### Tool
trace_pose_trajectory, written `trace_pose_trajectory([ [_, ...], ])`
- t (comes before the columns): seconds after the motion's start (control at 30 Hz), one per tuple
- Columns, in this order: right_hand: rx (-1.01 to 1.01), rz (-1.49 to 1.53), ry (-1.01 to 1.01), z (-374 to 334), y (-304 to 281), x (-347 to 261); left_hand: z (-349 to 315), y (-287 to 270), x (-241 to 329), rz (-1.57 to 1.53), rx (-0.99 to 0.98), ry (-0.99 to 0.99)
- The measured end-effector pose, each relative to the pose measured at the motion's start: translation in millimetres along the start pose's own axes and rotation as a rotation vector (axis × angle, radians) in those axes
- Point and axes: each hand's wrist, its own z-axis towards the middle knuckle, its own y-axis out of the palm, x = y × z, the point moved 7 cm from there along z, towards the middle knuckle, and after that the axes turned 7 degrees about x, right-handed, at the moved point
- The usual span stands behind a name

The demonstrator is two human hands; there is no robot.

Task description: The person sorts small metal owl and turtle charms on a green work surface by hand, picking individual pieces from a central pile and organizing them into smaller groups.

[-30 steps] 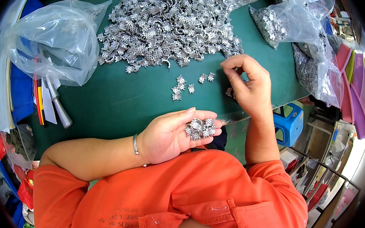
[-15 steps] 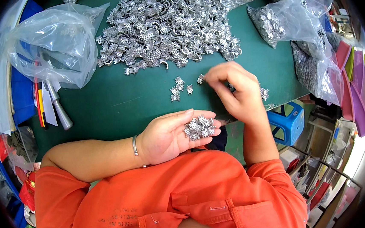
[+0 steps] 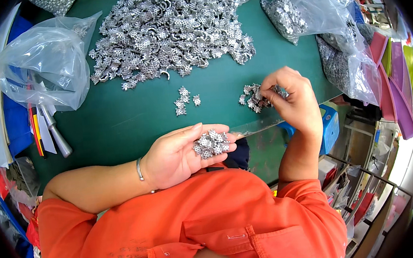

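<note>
My left hand (image 3: 169, 153) is palm up near the table's front edge, fingers stretched out, bearing a heap of small silver metal pieces (image 3: 211, 144) with holes and toothed edges. Farther right, my right hand (image 3: 293, 95) has its thumb and forefinger pinched together at a small cluster of the same pieces (image 3: 255, 100). Whatever lies between those fingertips is hidden. Several loose pieces (image 3: 181, 102) lie on the table between the two hands and the big pile. That big pile of metal pieces (image 3: 170, 35) spreads across the far middle of the table.
A clear plastic bag (image 3: 46, 59) rests at the left, above pens and a metal-handled tool (image 3: 56, 131). Bags of metal pieces (image 3: 287, 18) stand at the right, beside pink and purple strips (image 3: 396, 99). Below the green table (image 3: 118, 116) is a blue stool (image 3: 330, 129).
My right hand has moved right, from a loose piece to the small cluster, and that piece now lies by the cluster. My left hand keeps its heap. The whole view has shifted slightly.
</note>
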Motion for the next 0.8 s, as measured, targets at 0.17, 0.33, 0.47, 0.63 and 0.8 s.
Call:
trace_pose_trajectory([
  [0.17, 0.152, 0.106, -0.013, 3.5, 6.8, -10.6, -0.5, -2.5, -0.9, 0.000, 0.007, 0.000],
  [0.33, 0.123, 0.324, -0.268, 15.7, 62.0, -50.5, 0.0, -0.7, 0.0, -0.001, -0.001, -0.008],
  [0.47, 0.019, 0.267, -0.312, 17.2, 81.8, -55.1, 0.8, -2.9, -2.7, -0.121, -0.089, -0.010],
  [0.63, 0.042, 0.299, -0.284, 22.7, 73.3, -50.2, 0.2, -3.6, -1.9, -0.109, -0.083, -0.001],
  [0.8, 0.063, 0.360, -0.411, 26.7, 86.2, -67.8, 2.3, -1.8, -2.1, -0.075, -0.104, 0.003],
])
